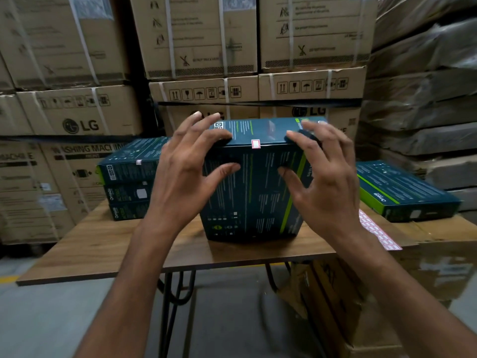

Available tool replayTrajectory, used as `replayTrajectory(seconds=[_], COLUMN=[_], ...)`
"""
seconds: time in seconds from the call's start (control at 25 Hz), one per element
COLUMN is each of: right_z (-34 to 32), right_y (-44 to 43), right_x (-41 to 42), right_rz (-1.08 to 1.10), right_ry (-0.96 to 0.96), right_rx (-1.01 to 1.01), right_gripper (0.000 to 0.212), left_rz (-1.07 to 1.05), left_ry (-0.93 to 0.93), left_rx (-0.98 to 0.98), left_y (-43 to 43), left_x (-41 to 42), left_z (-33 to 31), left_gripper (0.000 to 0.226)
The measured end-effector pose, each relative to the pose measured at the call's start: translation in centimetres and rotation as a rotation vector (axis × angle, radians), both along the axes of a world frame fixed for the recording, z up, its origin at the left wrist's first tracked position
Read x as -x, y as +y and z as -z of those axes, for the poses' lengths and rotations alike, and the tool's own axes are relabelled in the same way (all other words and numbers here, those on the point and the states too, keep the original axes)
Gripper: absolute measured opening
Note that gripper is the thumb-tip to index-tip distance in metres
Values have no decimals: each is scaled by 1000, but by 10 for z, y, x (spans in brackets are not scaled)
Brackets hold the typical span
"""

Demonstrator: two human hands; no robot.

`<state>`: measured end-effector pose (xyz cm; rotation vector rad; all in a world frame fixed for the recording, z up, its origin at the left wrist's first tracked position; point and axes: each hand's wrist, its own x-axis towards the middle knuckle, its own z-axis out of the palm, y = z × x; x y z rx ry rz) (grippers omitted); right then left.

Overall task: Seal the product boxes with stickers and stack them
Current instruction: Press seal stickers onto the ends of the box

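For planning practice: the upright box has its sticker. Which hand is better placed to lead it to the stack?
Probably left: the left hand holds the box on the side facing the stack; the right hand, the far side.

Illegibly blurred print on the upright box (pixel 253 192); sticker sheet (pixel 379 236) half behind the right forearm (pixel 392 275)

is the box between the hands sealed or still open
Sealed: a red-edged sticker spans the top-edge seam of the box, whose flap lies flat.
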<state>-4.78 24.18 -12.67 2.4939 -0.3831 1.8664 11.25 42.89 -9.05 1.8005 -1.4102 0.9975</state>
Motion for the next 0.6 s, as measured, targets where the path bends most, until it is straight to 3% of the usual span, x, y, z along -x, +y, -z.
replayTrajectory(seconds=[0.2,0.4,0.6], right_z=[-7,-8,-9], right_y=[2,13,14], right_x=[7,12,13], right_rz=[-78,-204,-230], right_ry=[53,-36,2], right_rx=[46,-45,13], right_gripper=[44,24,23], left_rz=[-150,-168,-179], left_ry=[-55,-125,-162], left_rx=[-134,-123,-141], left_y=[10,13,11], left_x=[9,15,20], left_z=[-10,-14,-4], left_gripper=[73,83,96])
